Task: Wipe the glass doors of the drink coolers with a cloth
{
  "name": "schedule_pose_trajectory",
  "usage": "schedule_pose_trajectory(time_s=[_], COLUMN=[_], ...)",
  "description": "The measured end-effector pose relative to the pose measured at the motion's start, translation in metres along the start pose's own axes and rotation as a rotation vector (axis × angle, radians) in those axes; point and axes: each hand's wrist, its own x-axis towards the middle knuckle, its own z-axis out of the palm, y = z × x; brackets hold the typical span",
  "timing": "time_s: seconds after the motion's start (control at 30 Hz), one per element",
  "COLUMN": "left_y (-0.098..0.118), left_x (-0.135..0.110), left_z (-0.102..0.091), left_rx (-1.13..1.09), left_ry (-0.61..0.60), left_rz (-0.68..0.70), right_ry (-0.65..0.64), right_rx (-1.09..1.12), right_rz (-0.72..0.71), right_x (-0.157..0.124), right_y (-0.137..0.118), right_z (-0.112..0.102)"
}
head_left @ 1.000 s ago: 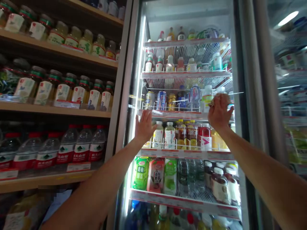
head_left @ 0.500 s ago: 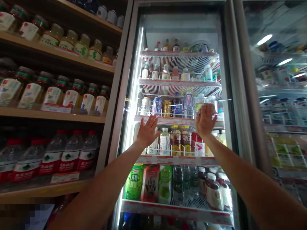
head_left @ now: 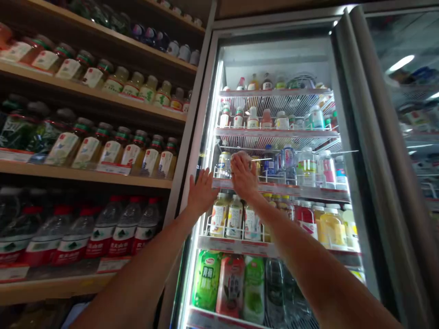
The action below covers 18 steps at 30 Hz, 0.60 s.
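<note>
My left hand [head_left: 202,192] lies with its fingers spread against the left side of the glass door [head_left: 274,55] of an upright drinks fridge, near the door frame. It holds nothing. My right hand [head_left: 245,178] is pressed to the glass further right and slightly higher, over a pale crumpled cloth [head_left: 242,157] that shows past its fingers. Part of the cloth is hidden by the hand. Behind the glass at that height stand cans [head_left: 224,164] on a wire shelf, and juice bottles [head_left: 235,217] are on the shelf below.
Wooden shelves [head_left: 85,171] to the left hold rows of juice bottles [head_left: 111,153] and red-capped water bottles [head_left: 123,228]. A thick metal door edge [head_left: 370,114] runs down the right, beside a second glass door [head_left: 408,105]. Large green and red drink bottles [head_left: 207,278] stand low in the fridge.
My right hand has swept left across the glass with the cloth, close to my left hand. My left hand stays spread near the left frame. The view has shifted left.
</note>
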Motion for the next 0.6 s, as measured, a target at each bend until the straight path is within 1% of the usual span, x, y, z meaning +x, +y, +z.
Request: schedule_pose_trajectory(time_s=[0.07, 0.13, 0.2, 0.27, 0.37, 0.47, 0.6], left_y=[-0.011, -0.019, -0.021, -0.017, -0.002, 0.021, 0.056], left_x=[-0.002, -0.003, -0.001, 0.002, 0.01, 0.016, 0.02], left_z=[-0.002, -0.005, -0.009, -0.012, -0.015, -0.015, -0.012], left_rx=[0.019, 0.033, 0.043, 0.045, 0.038, 0.025, -0.01], left_ry=[0.003, 0.003, -0.003, -0.005, 0.003, 0.005, -0.006], left_rz=[-0.037, -0.039, -0.027, -0.021, 0.001, 0.045, 0.102], right_ry=[-0.033, -0.053, -0.055, -0.05, -0.026, 0.01, 0.029], right_rx=[0.034, 0.058, 0.071, 0.075, 0.068, 0.049, 0.024], right_rz=[-0.09, -0.151, -0.186, -0.215, -0.199, -0.102, 0.036], right_x=[0.003, 0.004, 0.004, 0.003, -0.001, -0.006, -0.017], right_y=[-0.018, -0.029, -0.033, -0.03, -0.016, 0.005, 0.042], right_z=[0.006, 0.012, 0.015, 0.016, 0.011, 0.002, -0.015])
